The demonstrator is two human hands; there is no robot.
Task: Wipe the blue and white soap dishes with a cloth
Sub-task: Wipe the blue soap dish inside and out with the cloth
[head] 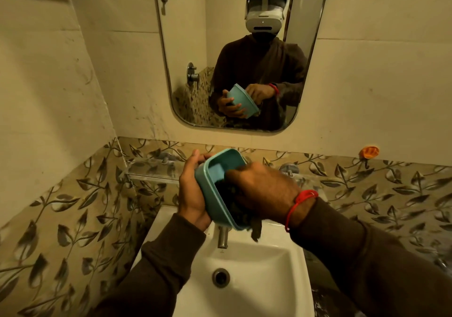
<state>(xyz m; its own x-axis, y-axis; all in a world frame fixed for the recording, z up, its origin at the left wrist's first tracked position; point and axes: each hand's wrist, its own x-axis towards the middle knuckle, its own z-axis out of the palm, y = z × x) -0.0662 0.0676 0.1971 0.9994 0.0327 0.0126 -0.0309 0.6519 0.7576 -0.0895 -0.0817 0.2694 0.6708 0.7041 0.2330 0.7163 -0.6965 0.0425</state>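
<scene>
**tilefan:** Teal-blue plastic, that's the blue soap dish [221,170], held up in the air over the white sink [247,289], just above the tap [223,238]. Left hand [193,194] has it from the left side, fingers wrapped round the back and thumb near the far rim, so the open side tips toward the person. My guess is that's so the other hand can get right inside.

**scrubdad:** Yeah, and the right hand [263,189] is pushed into the hollow with a dark cloth [247,221] bunched under it. Fingers look curled round the cloth, though they're mostly hidden in the dish, so don't quote me on the exact grip. A tail of cloth hangs out of the near end, over the basin.

**tilefan:** Holding it over the basin makes sense, any drips or gunk fall in there and not on the floor. The mirror [234,52] on the far wall shows the dish's outside, clasped from below.

**scrubdad:** Where's the white dish, though? I can't spot one. There's a clear glass shelf [151,170] on the far left by the leaf tiles, looks bare from here, and a small orange thing [369,151] on the right wall, no idea what.

**tilefan:** So I'd say they're on the inside of dish one, white one not started.
</scene>
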